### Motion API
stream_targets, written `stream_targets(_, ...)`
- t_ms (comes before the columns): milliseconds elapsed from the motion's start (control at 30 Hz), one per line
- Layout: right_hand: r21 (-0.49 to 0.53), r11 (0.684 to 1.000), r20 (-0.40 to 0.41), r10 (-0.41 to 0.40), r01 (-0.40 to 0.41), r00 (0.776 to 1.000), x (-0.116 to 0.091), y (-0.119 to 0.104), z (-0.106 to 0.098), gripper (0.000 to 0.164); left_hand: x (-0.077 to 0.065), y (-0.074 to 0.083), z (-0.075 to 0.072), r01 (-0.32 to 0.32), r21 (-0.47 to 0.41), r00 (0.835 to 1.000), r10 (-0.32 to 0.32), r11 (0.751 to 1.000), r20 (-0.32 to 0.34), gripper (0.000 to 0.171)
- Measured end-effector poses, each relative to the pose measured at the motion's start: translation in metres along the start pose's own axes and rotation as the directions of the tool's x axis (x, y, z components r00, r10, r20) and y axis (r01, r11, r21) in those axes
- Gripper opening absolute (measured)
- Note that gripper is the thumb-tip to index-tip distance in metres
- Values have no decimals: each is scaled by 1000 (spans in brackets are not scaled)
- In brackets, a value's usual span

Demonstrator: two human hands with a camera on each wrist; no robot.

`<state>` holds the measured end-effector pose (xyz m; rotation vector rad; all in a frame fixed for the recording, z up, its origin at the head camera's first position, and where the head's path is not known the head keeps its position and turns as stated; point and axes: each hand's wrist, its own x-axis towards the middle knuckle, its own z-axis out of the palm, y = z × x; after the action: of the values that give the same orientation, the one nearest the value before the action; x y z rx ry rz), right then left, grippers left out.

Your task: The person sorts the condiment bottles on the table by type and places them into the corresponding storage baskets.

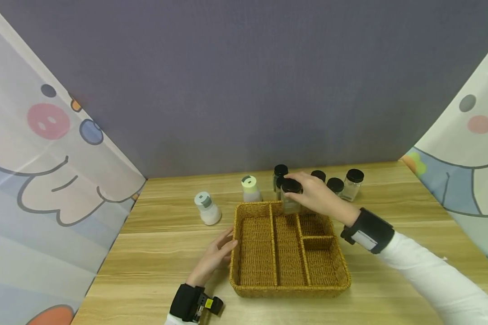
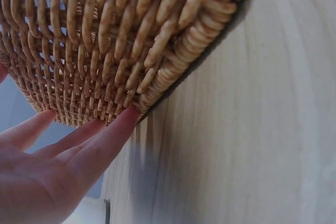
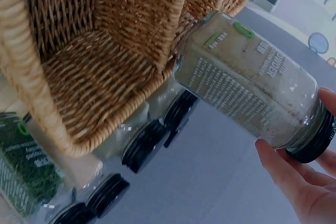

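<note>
My right hand (image 1: 314, 193) grips a glass spice jar (image 3: 247, 82) by its black lid end, the jar filled with pale powder and printed with white lettering. In the head view this jar hangs over the back rim of the woven basket (image 1: 256, 289), at its middle compartment. The fingertips of my left hand (image 1: 214, 258) rest against the basket's left wall; in the left wrist view its fingers (image 2: 105, 145) stretch out along the weave near the bottom edge. The basket is divided into several compartments.
Behind the basket stand several black-lidded jars, including a jar at the right (image 1: 353, 185) and a jar at the back (image 1: 280, 172). A white-capped bottle (image 1: 208, 210) and a yellow-capped bottle (image 1: 251, 188) stand on the wooden table (image 1: 158, 253). A grey wall (image 1: 244, 90) rises behind.
</note>
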<state>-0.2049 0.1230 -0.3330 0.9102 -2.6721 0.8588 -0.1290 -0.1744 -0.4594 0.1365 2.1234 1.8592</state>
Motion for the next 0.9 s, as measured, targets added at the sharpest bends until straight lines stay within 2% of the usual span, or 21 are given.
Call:
stream_targets(200, 0, 1000, -7, 3, -3, 1000, 3, -3, 8, 50, 1, -1, 0, 3, 23, 1000, -3, 1000, -1, 62)
stream_targets(500, -16, 998, 24, 64, -63, 998, 3, -5, 18, 50, 1, -1, -1, 11, 7, 1000, -11, 1000, -1, 63)
stream_targets(733, 21, 995, 46, 96, -97, 994, 4, -2, 24, 51, -2, 4, 1, 5, -14, 1000, -5, 1000, 3, 62)
stream_targets(900, 39, 991, 64, 122, -125, 990, 5, -2, 28, 51, 0, 1, 1, -2, -10, 1000, 2, 1000, -4, 62)
